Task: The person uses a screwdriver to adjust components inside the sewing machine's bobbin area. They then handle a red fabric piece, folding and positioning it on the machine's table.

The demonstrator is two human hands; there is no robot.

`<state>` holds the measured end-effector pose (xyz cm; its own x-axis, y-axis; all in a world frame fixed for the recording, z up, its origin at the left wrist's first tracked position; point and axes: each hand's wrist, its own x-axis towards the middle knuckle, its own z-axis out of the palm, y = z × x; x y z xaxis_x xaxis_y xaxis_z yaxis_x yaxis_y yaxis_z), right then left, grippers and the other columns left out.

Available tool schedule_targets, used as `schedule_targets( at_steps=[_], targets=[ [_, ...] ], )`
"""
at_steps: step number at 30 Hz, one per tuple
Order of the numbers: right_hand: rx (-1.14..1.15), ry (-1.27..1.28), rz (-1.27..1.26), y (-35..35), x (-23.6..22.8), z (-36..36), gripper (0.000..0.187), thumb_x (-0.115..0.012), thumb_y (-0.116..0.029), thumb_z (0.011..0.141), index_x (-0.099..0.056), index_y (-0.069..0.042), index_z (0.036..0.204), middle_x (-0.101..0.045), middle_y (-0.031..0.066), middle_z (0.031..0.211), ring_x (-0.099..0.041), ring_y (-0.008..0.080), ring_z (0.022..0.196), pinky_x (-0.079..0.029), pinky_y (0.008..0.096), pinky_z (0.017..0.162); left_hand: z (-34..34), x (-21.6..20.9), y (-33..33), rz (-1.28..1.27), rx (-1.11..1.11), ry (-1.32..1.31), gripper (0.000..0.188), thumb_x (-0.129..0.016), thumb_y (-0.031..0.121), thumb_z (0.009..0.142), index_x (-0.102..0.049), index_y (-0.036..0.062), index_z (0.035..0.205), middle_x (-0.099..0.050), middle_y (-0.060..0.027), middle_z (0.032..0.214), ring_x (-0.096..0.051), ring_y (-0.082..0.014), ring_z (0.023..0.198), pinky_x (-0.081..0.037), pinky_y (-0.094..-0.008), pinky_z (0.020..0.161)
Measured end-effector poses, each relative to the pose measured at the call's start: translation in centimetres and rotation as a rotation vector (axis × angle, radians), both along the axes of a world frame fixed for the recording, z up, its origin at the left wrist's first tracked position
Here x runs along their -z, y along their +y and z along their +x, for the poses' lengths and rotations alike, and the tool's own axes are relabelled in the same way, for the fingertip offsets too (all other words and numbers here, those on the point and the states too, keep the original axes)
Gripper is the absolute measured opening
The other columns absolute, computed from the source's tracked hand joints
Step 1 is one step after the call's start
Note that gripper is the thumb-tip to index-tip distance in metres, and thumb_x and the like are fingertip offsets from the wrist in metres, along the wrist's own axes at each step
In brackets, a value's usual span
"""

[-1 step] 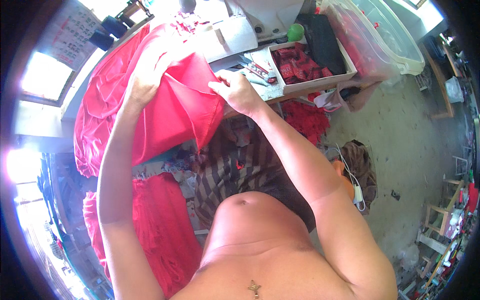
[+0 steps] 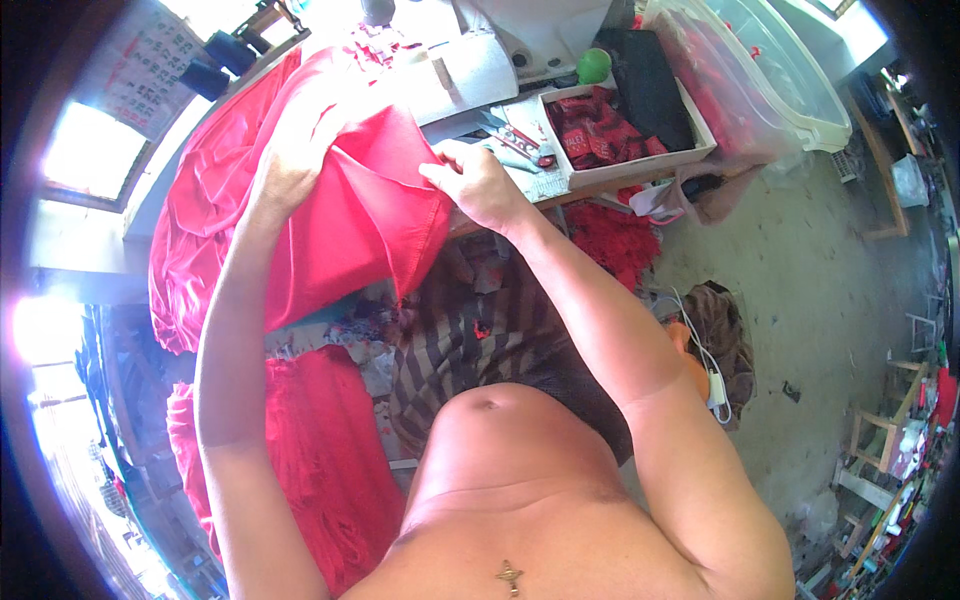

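A large piece of bright red cloth (image 2: 350,230) drapes over the table's left part and hangs off its front edge. My left hand (image 2: 292,165) is closed on the cloth near its upper part; glare washes out its fingertips. My right hand (image 2: 482,188) pinches the cloth's right edge between thumb and curled fingers. Between the two hands the cloth is raised into a fold, with a pointed corner hanging below. Just behind the right hand lie small hand tools with red-and-white handles (image 2: 518,138) on paper.
An open white box (image 2: 630,178) holds red labels and a black item (image 2: 650,90). A green ball (image 2: 593,66) sits behind it, beside a white machine (image 2: 545,35). A clear plastic bin (image 2: 800,100) stands far right. More red cloth (image 2: 320,440) is heaped low left; a white cord (image 2: 708,355) hangs right.
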<state>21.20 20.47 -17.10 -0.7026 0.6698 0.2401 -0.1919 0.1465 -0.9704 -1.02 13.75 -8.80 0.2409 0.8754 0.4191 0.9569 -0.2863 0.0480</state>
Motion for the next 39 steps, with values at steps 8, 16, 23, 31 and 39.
schedule_targets(
  at_steps=[8,16,23,31,39],
  targets=[
    [-0.04,-0.073,-0.05,0.6,0.4,0.1,0.018,-0.053,-0.014,0.086,-0.059,0.002,0.094,-0.059,0.0009,0.079,-0.049,0.0056,0.071,-0.04,0.021,0.065,0.6,-0.1,-0.1,-0.035,-0.044,-0.198,0.03,-0.045,0.013,0.09,-0.049,-0.0016,0.116,-0.048,-0.0153,0.123,-0.042,-0.0252,0.119,-0.03,-0.0344,0.101],
    [-0.036,0.016,-0.106,0.7,0.3,-0.4,0.018,-0.055,-0.01,0.084,-0.057,0.004,0.096,-0.061,0.0055,0.084,-0.054,0.0095,0.075,-0.043,0.0236,0.068,-0.7,0.8,-0.3,0.214,0.06,0.068,0.029,-0.044,0.013,0.088,-0.055,0.0,0.111,-0.052,-0.0176,0.117,-0.046,-0.0303,0.114,-0.032,-0.039,0.1],
    [0.085,-0.103,-0.23,0.6,-3.1,-1.6,0.019,-0.06,-0.01,0.08,-0.056,0.003,0.093,-0.059,0.0047,0.08,-0.052,0.0074,0.071,-0.042,0.0217,0.064,1.9,-0.4,1.5,0.052,-0.135,-0.195,0.031,-0.055,0.019,0.077,-0.058,0.01,0.107,-0.054,-0.0116,0.111,-0.048,-0.0273,0.108,-0.035,-0.0413,0.092],
    [0.002,0.002,-0.514,-0.6,-3.2,-0.6,0.012,-0.057,-0.006,0.081,-0.058,0.003,0.09,-0.059,0.0021,0.079,-0.052,0.0057,0.068,-0.042,0.0203,0.063,1.6,1.2,2.0,0.127,-0.198,-0.049,0.037,-0.048,0.02,0.079,-0.053,0.0081,0.114,-0.048,-0.0133,0.122,-0.041,-0.0293,0.118,-0.028,-0.0471,0.098],
    [0.049,0.067,-0.469,-0.8,-3.6,-0.7,0.013,-0.055,-0.005,0.084,-0.055,0.003,0.095,-0.06,0.0028,0.08,-0.053,0.0045,0.069,-0.043,0.019,0.064,1.2,0.4,2.1,0.108,-0.171,-0.038,0.036,-0.049,0.018,0.078,-0.054,0.0086,0.112,-0.046,-0.0153,0.123,-0.04,-0.0328,0.118,-0.027,-0.0475,0.098]
  ],
)
